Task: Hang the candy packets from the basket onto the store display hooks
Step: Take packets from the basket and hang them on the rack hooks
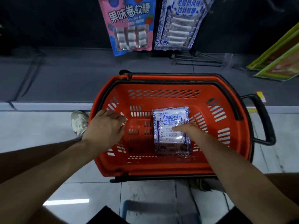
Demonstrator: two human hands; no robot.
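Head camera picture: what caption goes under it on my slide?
Right hand touches a blue-and-white candy packet in the red basket, left hand resting on its rim, below hung packets.

Cropped packets, hidden fingertips

The pink packet and the blue-and-white hanging packet are both cut off by the top edge. In the basket, the right hand covers part of the basket packet; its thumb is hidden, and whether more packets lie beneath cannot be told. The left hand hides its own fingertips at the rim. The yellow-green boards are blurred and cropped by the right edge.
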